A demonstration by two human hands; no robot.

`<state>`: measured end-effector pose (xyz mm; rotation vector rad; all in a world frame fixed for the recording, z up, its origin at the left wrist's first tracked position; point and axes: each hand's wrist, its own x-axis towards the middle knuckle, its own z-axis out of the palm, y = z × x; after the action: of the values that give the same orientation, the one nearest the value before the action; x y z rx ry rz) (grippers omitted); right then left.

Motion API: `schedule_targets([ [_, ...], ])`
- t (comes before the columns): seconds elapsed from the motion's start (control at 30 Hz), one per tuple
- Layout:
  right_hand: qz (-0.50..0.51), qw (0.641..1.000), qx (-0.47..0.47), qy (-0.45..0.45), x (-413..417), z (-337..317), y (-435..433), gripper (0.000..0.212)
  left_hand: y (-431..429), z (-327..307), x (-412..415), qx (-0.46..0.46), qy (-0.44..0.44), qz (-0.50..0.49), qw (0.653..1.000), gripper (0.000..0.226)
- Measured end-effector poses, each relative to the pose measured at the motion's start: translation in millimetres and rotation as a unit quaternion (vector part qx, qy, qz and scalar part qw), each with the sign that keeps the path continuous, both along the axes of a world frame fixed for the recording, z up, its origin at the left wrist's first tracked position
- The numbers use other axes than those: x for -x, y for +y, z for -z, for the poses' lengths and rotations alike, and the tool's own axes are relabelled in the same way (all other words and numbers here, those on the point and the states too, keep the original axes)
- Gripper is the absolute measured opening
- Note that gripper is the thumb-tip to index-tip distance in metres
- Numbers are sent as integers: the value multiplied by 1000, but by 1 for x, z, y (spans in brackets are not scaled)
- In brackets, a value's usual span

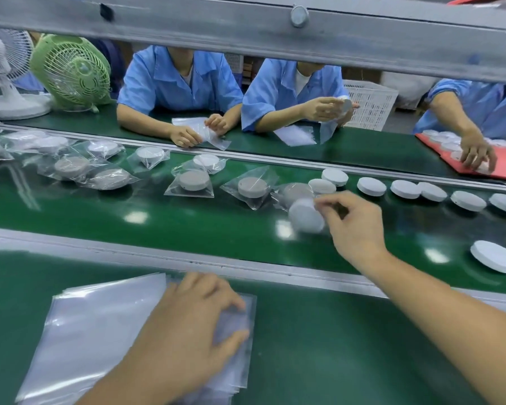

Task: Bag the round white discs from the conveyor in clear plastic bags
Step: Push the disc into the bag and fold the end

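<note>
Currently the right hand (354,226) is reaching out over the green conveyor belt (187,226) and is pinching a round white disc (306,216) between thumb and fingertips. The disc is hanging tilted, just above the belt surface, and its outline is blurring.

The left hand (199,314) is resting on the stack of clear plastic bags (100,325), which is lying on the near green work surface (333,346), on the person's side of the belt rail. Its fingers and thumb are bending down onto the right end of the top bag. Whether they are gripping the plastic or only pressing on it cannot be told.

A row of unbagged discs (371,186) is lying flat along the far side of the belt, to the right of the right hand. One single disc (495,256) is lying apart, nearer the person at the right edge. To the left, bagged discs (195,182) are lying scattered on the belt.

Across the belt, workers in blue smocks (178,83) are handling bags and discs. A green fan (70,70) and a white fan (0,59) are standing at the far left, and a red tray (503,168) is lying at the far right.
</note>
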<state>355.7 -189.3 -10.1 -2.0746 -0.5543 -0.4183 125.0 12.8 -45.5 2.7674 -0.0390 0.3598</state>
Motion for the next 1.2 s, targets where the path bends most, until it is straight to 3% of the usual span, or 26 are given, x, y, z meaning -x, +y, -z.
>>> schedule_targets([
  [0.07,22,993,112,-6,-36,7,-2,33,0,0,1,-37,15,25,999,38],
  [0.17,-31,957,268,111,-65,14,-9,31,-3,0,0,-52,-9,34,998,31],
  [0.23,12,951,300,71,-70,15,-23,38,-1,-2,-1,-54,-17,29,998,31],
  [0.27,100,940,327,15,-72,16,-36,44,0,0,0,-54,-26,27,998,31],
  [0.33,259,867,425,6,-72,22,-75,55,0,4,-1,-57,-47,18,997,31],
  [0.4,310,809,483,125,-73,34,-128,71,-1,5,-1,-36,-55,0,998,31],
  [0.47,311,802,471,196,-77,45,-176,69,-2,5,-2,-10,-59,-23,998,31],
  [0.53,290,844,427,144,-77,46,-207,50,-4,4,-2,6,-61,-39,997,32],
  [0.63,296,867,373,150,-78,38,-227,69,-7,1,-1,27,-61,-47,997,32],
  [0.7,297,867,368,156,-74,28,-233,71,-8,-1,1,47,-62,-54,995,31],
  [0.77,267,890,351,110,-62,18,-219,64,-9,-3,1,67,-64,-64,994,34],
  [0.87,50,948,312,-50,-13,6,-156,55,-7,-5,-2,95,-74,-73,990,39],
  [0.97,-229,920,281,-149,50,6,-80,63,-8,-11,-4,126,-93,-84,984,33],
  [1.03,-331,903,224,-156,83,7,-38,53,-10,-16,-2,162,-99,-69,979,26],
  [1.13,-332,936,74,-97,113,8,-5,27,-15,-22,5,310,-59,18,949,29],
  [1.2,-269,963,-31,-4,122,9,0,13,-17,-21,10,398,-17,38,916,57],
])
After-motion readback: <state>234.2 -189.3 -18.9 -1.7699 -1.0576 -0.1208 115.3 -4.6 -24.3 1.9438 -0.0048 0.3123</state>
